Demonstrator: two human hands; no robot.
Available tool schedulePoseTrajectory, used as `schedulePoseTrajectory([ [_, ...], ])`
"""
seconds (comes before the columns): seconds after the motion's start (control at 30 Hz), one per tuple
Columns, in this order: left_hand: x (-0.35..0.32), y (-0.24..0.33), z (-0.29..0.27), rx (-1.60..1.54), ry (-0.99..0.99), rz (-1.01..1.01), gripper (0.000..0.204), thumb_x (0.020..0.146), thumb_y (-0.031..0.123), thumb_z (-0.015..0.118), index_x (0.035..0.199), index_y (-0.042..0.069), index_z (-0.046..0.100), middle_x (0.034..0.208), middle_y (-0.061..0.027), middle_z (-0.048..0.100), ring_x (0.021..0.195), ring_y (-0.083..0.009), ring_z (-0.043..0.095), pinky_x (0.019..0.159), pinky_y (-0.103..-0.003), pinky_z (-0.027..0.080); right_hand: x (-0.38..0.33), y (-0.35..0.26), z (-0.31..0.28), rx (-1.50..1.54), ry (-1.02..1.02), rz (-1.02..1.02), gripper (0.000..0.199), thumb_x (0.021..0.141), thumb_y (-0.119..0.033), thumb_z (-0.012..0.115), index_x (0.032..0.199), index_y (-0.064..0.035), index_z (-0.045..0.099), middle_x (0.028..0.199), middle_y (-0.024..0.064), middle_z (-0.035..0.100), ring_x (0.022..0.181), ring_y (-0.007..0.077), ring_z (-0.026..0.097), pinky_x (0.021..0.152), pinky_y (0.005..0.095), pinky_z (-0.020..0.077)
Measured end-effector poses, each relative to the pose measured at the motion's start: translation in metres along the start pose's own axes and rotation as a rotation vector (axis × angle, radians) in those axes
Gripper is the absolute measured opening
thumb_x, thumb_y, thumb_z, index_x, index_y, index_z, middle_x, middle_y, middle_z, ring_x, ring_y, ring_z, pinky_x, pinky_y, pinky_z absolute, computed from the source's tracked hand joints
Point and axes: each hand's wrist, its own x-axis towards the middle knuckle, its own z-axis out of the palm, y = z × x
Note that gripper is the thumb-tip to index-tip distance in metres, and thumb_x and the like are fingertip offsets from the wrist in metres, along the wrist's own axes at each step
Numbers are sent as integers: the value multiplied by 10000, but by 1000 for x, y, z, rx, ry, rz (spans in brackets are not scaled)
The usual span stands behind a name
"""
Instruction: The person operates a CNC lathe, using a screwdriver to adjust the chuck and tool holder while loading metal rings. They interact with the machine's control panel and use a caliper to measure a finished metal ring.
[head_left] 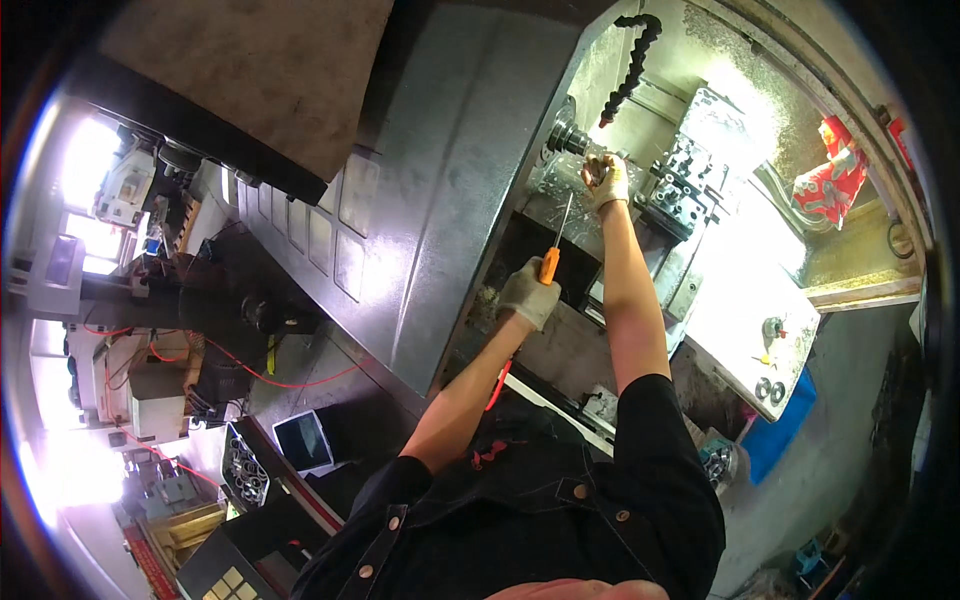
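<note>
My left hand (529,293), in a pale work glove, is closed round the orange handle of a screwdriver-like tool (549,265). Its thin metal shaft points up toward the lathe's spindle. In front of the round metal collet chuck (569,138), my right hand (608,182), also gloved, has its fingers curled close to the chuck's end. A small brownish piece shows at those fingers, too small to name. Just right of that hand stands the tool block (682,190) with several dark holders. Metal chips lie below the chuck.
A black jointed coolant hose (640,70) hangs above the chuck. The grey machine door (430,160) stands at my left. A red-and-white bag (835,175) is at the far right. On a brightly lit plate (745,330) sit two dark rings (770,389) and small parts.
</note>
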Motion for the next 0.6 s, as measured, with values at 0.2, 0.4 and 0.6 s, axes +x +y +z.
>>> schedulePoseTrajectory([
  [0.2, 20, 23, -1, 27, -33, -18, 272, 698, 191, 532, 951, 95, 564, 923, -191, 608, 891, -367, 573, 758, -415, 460, -39, 2, 14, -500, -32, 71, 331, 829, -493, 473, 857, -170, 541, 729, 9, 567, 614, 136, 554, 519, 309, 441],
  [0.4, 17, 16, 5, 7, -26, 20, 275, 689, 194, 551, 942, 87, 551, 890, -181, 611, 861, -361, 581, 741, -403, 461, -48, -3, 13, -786, -51, -113, 270, 812, -421, 493, 862, -159, 538, 771, -13, 535, 657, 130, 518, 531, 310, 427],
  [0.6, 18, 6, 6, -120, -28, -69, 252, 692, 184, 551, 928, 97, 537, 863, -170, 610, 844, -360, 581, 726, -404, 463, -44, -2, 14, -477, 18, -86, 208, 806, -368, 573, 881, -174, 566, 834, -40, 572, 689, 100, 560, 543, 247, 388],
])
